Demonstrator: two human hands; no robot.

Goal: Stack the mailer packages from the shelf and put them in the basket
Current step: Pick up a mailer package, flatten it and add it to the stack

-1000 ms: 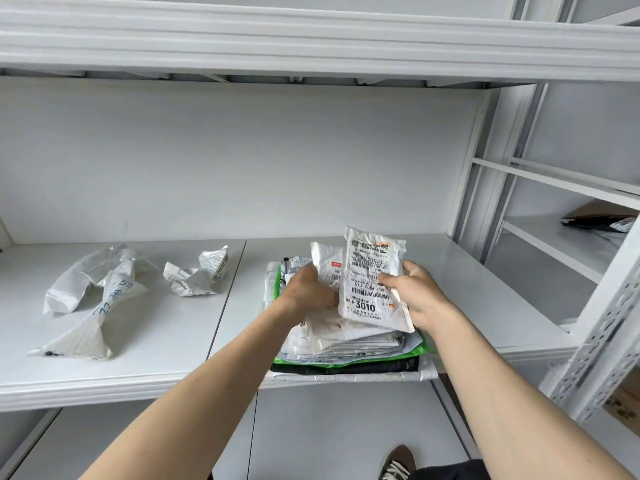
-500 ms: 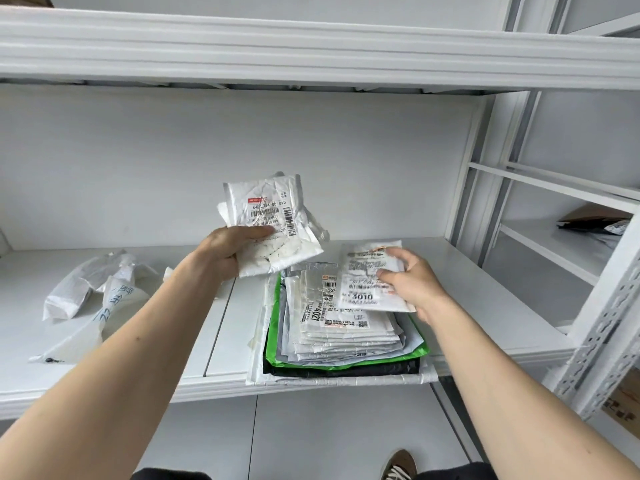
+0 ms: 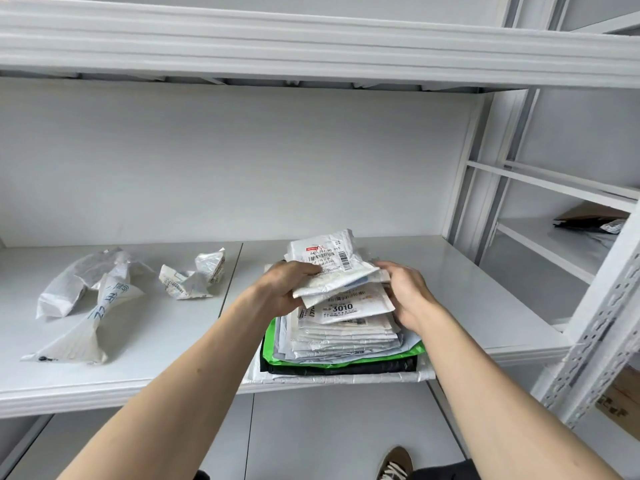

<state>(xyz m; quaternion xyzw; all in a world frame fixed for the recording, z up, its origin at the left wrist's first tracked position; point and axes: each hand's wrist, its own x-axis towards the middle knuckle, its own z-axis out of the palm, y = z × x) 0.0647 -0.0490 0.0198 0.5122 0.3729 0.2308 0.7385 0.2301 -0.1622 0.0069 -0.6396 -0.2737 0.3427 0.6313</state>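
White mailer [image 3: 325,268] is lying atop the stack [image 3: 343,337], left hand [image 3: 277,289] gripping its edge. Right hand [image 3: 407,294] is touching the stack's side, fingers loose.

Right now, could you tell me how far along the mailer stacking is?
Done: a tall stack sits on the shelf. In hand: the left hand lays a white mailer on top; the right hand steadies it. Left: crumpled mailers; no basket in view.

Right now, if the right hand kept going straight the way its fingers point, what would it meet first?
The right hand points left and away, so it would likely meet the small white labelled mailer that the left hand grips over the stack. Its fingertips look almost against it; depth is unclear.
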